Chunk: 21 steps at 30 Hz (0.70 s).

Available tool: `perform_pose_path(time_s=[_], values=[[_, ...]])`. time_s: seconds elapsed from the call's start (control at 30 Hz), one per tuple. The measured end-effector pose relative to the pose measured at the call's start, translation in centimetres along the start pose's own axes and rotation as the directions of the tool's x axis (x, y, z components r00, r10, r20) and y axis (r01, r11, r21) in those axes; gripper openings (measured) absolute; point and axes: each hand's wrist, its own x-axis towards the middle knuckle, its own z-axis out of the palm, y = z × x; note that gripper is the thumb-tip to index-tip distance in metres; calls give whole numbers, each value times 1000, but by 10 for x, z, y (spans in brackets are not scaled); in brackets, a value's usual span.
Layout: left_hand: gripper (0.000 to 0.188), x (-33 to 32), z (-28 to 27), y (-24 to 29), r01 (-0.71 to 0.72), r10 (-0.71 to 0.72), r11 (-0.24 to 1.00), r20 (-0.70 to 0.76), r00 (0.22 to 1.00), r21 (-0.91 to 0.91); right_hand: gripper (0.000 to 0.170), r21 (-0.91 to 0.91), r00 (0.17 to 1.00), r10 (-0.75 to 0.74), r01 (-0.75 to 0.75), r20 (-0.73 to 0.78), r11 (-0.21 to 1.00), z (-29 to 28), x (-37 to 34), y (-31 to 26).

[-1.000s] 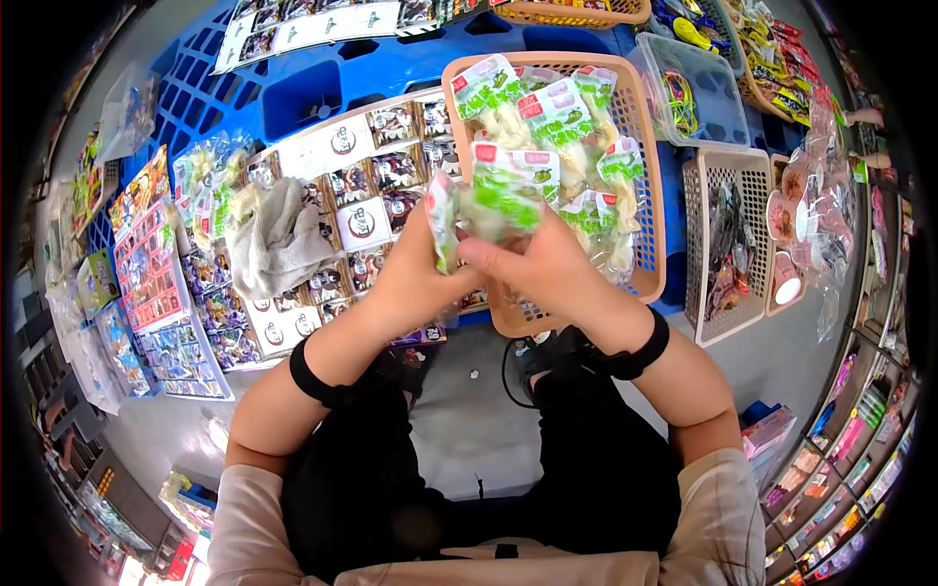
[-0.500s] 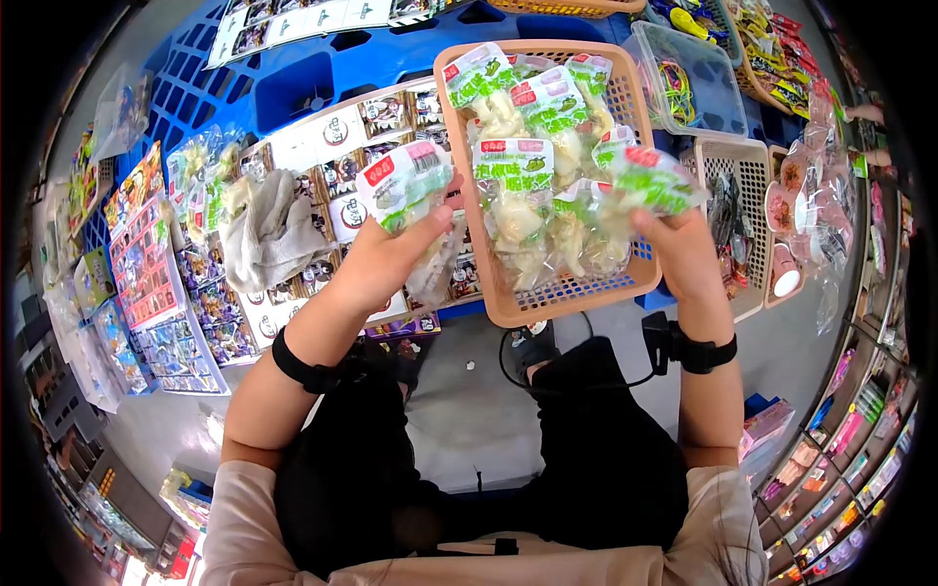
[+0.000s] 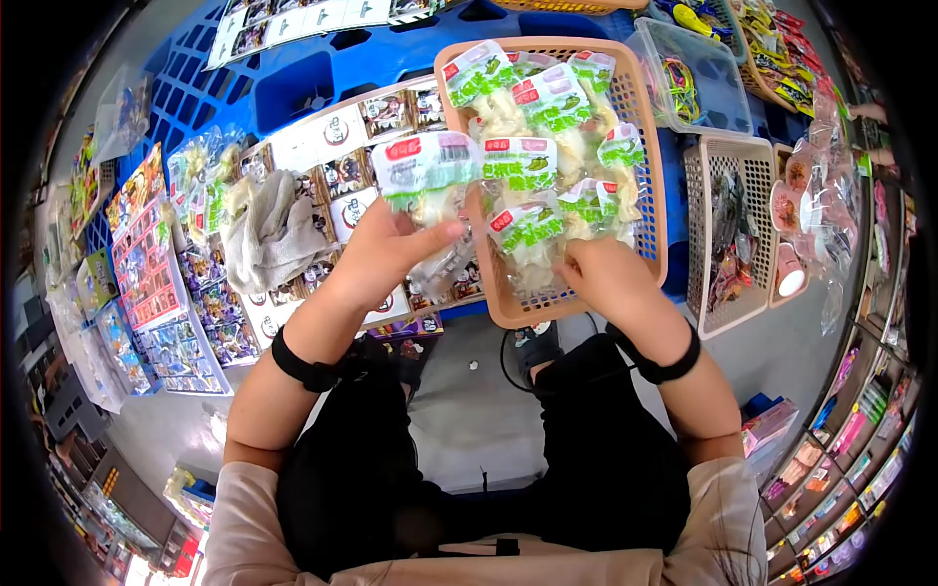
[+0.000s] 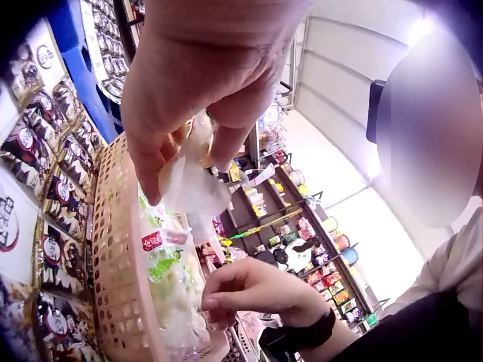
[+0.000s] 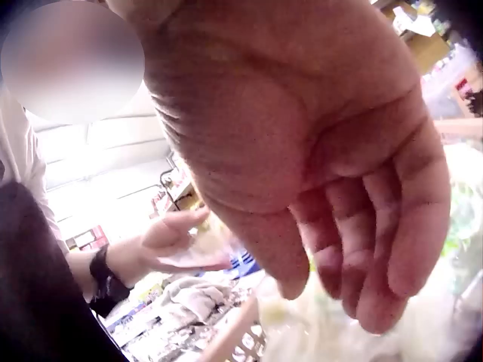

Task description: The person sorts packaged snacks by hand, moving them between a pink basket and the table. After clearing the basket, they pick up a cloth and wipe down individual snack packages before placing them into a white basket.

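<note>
My left hand (image 3: 386, 249) holds a clear snack packet (image 3: 427, 161) with a red, white and green label, just left of the tan basket (image 3: 653, 225). In the left wrist view, its thumb and fingers grip crumpled clear plastic (image 4: 198, 181). My right hand (image 3: 611, 278) is low over the basket's front part, fingertips right at the edge of another packet (image 3: 528, 227). The right wrist view shows the right fingers (image 5: 377, 302) loosely bent, with the thumb apart from them. Several similar packets with pale pieces inside lie in the basket, labels upward.
Left of the basket, a grey cloth (image 3: 274, 234) lies on printed sheets of small packets (image 3: 337, 132). A blue pallet (image 3: 293, 93) is underneath. To the right stand a clear plastic box (image 3: 718, 107) and a beige basket (image 3: 728, 308) holding dark packets.
The right hand carried a packet from the basket's right side leftward and down onto the front of the pile; its fingers now stand apart there. The left hand's packet has turned more upright beside the basket.
</note>
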Motion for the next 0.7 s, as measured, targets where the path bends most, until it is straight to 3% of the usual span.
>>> perform_pose_path(time_s=[0.03, 0.1, 0.2, 0.33, 0.4, 0.43, 0.47, 0.5, 0.53, 0.57, 0.6, 0.63, 0.67, 0.7], values=[[41, 1, -1, -2, 3, -3, 1000, 0, 1000, 0, 14, 2, 1000, 1, -1, 2, 1000, -3, -4, -3], [42, 3, -1, -6, -47, 47, 998, -11, 999, 28, 13, 100, 941, -330, 337, -76, 936, -7, -10, -7], [40, 2, 2, -2, -4, 4, 1000, -29, 1000, 18, 16, 50, 918, -392, 395, -66, 917, 26, -2, -8], [38, -1, 7, 3, 35, -35, 999, -18, 999, 35, 24, 70, 897, -442, 441, -1, 895, 16, 2, -7], [39, 0, 8, 1, 10, -6, 990, -26, 1000, 143, 30, 262, 956, -294, 279, 17, 924, -11, -4, -14], [39, 2, 8, -6, 8, -5, 990, -20, 1000, 143, 30, 260, 957, -289, 276, 14, 925, -11, -6, -15], [39, 6, 9, -18, -153, 178, 936, -50, 983, 318, 33, 621, 969, -232, 231, -80, 749, -9, -11, -17], [40, 8, 10, -25, -292, 357, 825, -46, 933, 485, 35, 878, 979, -141, 194, -146, 438, -7, -15, -21], [52, 4, 18, -18, -318, 365, 670, 75, 928, 671, 35, 879, 980, -134, 191, -147, 438, -6, -18, -31], [52, 0, 33, -11, -320, 363, 671, 81, 928, 669, 35, 904, 965, -106, 263, -242, 337, -6, -20, -44], [59, -5, 52, -5, -425, 446, 509, 193, 874, 749, 38, 911, 940, -69, 340, -333, 235, -7, -20, -50], [66, -9, 64, -3, -512, 505, 324, 313, 805, 795, 38, 910, 940, -65, 342, -336, 235, -5, -19, -44], [66, -14, 68, -3, -515, 505, 322, 316, 803, 794, 38, 874, 942, -80, 332, -326, 354, -1, -17, -33], [72, -17, 72, -4, -523, 414, 375, 366, 833, 766, 38, 824, 945, -94, 320, -313, 468, 0, -17, -25]])
